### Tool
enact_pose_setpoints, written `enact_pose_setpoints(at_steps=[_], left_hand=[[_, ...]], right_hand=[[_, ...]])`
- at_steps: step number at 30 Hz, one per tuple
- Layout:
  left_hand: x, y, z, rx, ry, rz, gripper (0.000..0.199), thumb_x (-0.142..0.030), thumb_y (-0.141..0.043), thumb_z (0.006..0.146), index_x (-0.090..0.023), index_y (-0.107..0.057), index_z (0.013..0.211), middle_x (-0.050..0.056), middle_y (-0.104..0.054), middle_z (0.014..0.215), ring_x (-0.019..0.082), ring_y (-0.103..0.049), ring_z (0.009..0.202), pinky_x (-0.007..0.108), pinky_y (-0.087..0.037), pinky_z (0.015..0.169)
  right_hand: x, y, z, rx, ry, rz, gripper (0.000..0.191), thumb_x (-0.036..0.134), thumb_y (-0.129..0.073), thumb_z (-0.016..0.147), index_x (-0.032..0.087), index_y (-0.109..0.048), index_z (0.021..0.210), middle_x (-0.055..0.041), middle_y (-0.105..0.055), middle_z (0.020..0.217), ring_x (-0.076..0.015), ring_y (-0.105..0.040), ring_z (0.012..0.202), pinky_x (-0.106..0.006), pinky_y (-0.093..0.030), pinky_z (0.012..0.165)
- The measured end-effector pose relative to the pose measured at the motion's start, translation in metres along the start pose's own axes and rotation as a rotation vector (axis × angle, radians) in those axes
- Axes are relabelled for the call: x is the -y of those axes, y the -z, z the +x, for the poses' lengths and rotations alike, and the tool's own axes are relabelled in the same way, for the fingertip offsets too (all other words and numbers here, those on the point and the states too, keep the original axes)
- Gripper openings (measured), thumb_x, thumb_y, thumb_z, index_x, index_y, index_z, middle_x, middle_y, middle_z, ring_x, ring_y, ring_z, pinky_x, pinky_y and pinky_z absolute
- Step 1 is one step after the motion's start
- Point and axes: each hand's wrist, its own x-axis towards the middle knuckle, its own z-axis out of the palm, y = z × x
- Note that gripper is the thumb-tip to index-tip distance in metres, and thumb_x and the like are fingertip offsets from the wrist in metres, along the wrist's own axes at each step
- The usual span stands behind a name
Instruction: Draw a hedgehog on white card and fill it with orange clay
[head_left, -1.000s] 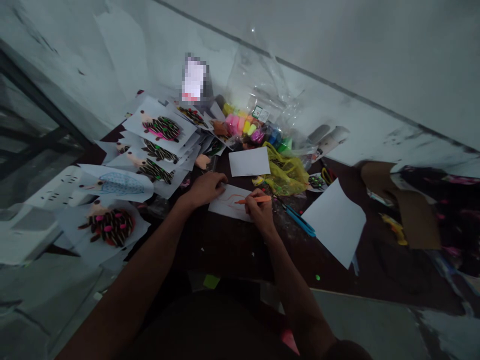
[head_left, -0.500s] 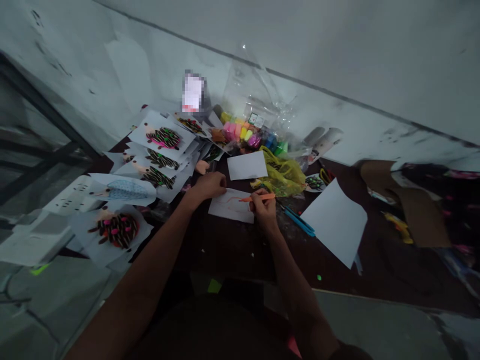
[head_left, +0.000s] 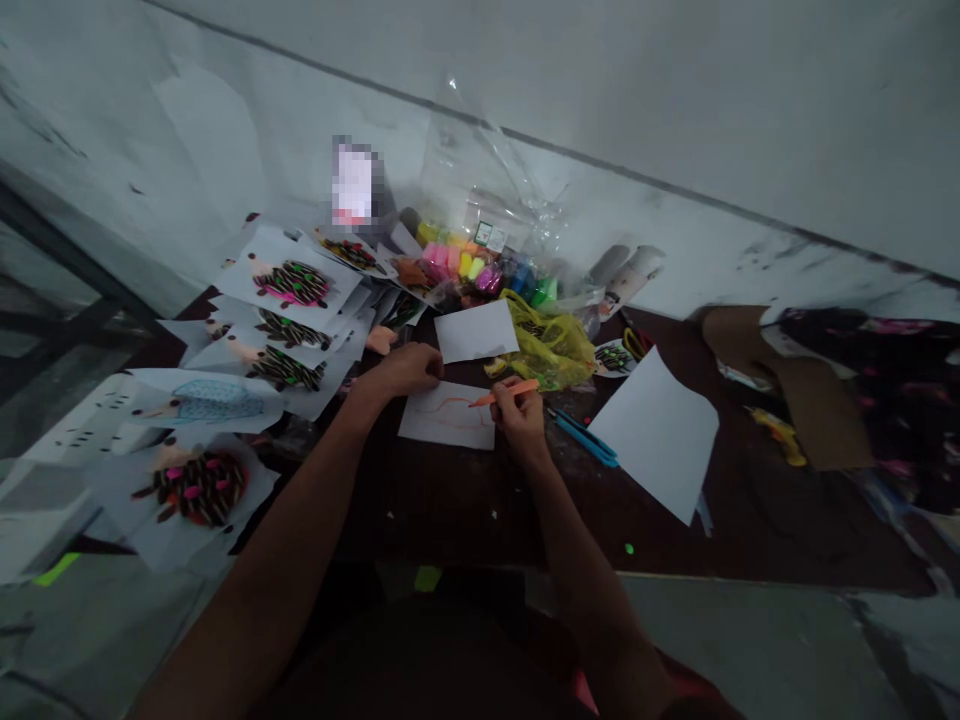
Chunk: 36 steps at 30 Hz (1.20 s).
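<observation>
A small white sheet [head_left: 448, 428] with orange curved lines lies on the dark table. My right hand [head_left: 519, 412] grips an orange marker [head_left: 506, 392], its tip pointing left over the drawn lines. At the sheet's upper left edge rests my left hand [head_left: 411, 370], fingers curled; whether anything is beneath them is hidden. Just above the sheet is a blank white card [head_left: 475, 333]. A crumpled yellow bag [head_left: 559, 345] sits beyond my right hand, and a blue pen-like tool [head_left: 585, 438] lies to its right.
Stacked papers with hedgehog pictures [head_left: 292, 285] fill the left side. Colourful clay packs [head_left: 480, 268] in clear plastic stand at the back. A larger white sheet [head_left: 654, 435] lies right, before brown cardboard [head_left: 825, 415] and dark patterned cloth [head_left: 911, 400]. A wall [head_left: 675, 220] runs behind.
The view has shifted, so most things appear farther left. My right hand and the marker have moved slightly over the sheet, and the orange lines show more clearly.
</observation>
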Motion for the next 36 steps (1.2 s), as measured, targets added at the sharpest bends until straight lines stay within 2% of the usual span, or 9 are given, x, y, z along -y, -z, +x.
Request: enact_pose_setpoints(at_steps=[4, 8, 12, 16, 19, 23, 29, 36], left_hand=[[0.004, -0.002, 0.001, -0.016, -0.017, -0.022, 0.022, -0.016, -0.055, 0.070, -0.018, -0.073, 0.081, 0.004, -0.074, 0.080, 0.019, -0.065, 0.073, 0.027, -0.043, 0.061], [0.006, -0.004, 0.000, -0.041, -0.040, -0.052, 0.021, -0.017, -0.055, 0.070, -0.018, -0.072, 0.080, 0.005, -0.073, 0.080, 0.019, -0.065, 0.074, 0.027, -0.044, 0.063], [0.008, -0.005, -0.002, -0.063, -0.054, -0.064, 0.018, -0.019, -0.056, 0.071, -0.018, -0.071, 0.080, 0.005, -0.072, 0.079, 0.020, -0.064, 0.073, 0.028, -0.045, 0.065], [0.007, -0.007, -0.003, -0.113, -0.045, -0.046, 0.023, -0.017, -0.058, 0.071, -0.017, -0.072, 0.088, 0.006, -0.073, 0.087, 0.021, -0.065, 0.080, 0.030, -0.048, 0.070], [0.003, -0.008, -0.004, -0.171, -0.051, -0.010, 0.025, -0.015, -0.060, 0.070, -0.016, -0.073, 0.091, 0.008, -0.073, 0.094, 0.023, -0.066, 0.088, 0.032, -0.050, 0.076], [-0.002, -0.009, -0.005, -0.120, -0.037, -0.034, 0.024, -0.014, -0.056, 0.074, -0.017, -0.076, 0.089, 0.008, -0.076, 0.091, 0.023, -0.068, 0.084, 0.031, -0.051, 0.075], [-0.002, -0.007, -0.007, -0.091, -0.051, -0.083, 0.024, -0.016, -0.056, 0.078, -0.016, -0.076, 0.090, 0.010, -0.077, 0.094, 0.023, -0.069, 0.086, 0.032, -0.051, 0.078], [0.000, -0.005, -0.009, -0.065, -0.068, -0.106, 0.023, -0.019, -0.058, 0.077, -0.016, -0.075, 0.091, 0.008, -0.076, 0.094, 0.023, -0.068, 0.086, 0.030, -0.051, 0.075]], right_hand=[[-0.001, 0.002, 0.000, -0.056, -0.014, -0.001, 0.030, 0.052, -0.061, 0.087, 0.022, -0.059, 0.082, 0.0055, -0.047, 0.054, -0.0101, -0.042, 0.048, -0.023, -0.031, 0.045], [-0.003, 0.003, 0.000, -0.111, -0.004, -0.030, 0.032, 0.052, -0.060, 0.087, 0.022, -0.059, 0.078, 0.0030, -0.050, 0.058, -0.0115, -0.048, 0.053, -0.023, -0.034, 0.047], [-0.005, 0.002, 0.001, -0.139, 0.013, -0.027, 0.021, 0.042, -0.063, 0.083, 0.022, -0.059, 0.081, 0.0024, -0.054, 0.063, -0.0123, -0.050, 0.055, -0.024, -0.037, 0.049], [-0.007, -0.003, 0.002, -0.076, 0.016, -0.076, 0.023, 0.042, -0.062, 0.081, 0.021, -0.059, 0.072, 0.0026, -0.054, 0.059, -0.0119, -0.050, 0.052, -0.024, -0.039, 0.049], [-0.009, -0.007, 0.002, -0.034, 0.017, -0.112, 0.024, 0.044, -0.062, 0.082, 0.021, -0.061, 0.073, 0.0025, -0.057, 0.059, -0.0118, -0.052, 0.052, -0.024, -0.042, 0.052], [-0.011, -0.012, 0.007, 0.000, 0.043, -0.129, 0.021, 0.042, -0.063, 0.080, 0.021, -0.063, 0.078, 0.0020, -0.062, 0.060, -0.0128, -0.056, 0.055, -0.024, -0.046, 0.056], [-0.010, -0.015, 0.020, 0.090, 0.082, -0.265, 0.024, 0.042, -0.060, 0.087, 0.021, -0.066, 0.075, -0.0005, -0.066, 0.061, -0.0137, -0.058, 0.055, -0.025, -0.047, 0.058], [-0.012, -0.022, 0.019, 0.125, 0.146, -0.346, 0.024, 0.038, -0.059, 0.089, 0.021, -0.067, 0.074, -0.0017, -0.068, 0.065, -0.0151, -0.062, 0.060, -0.026, -0.048, 0.064]])
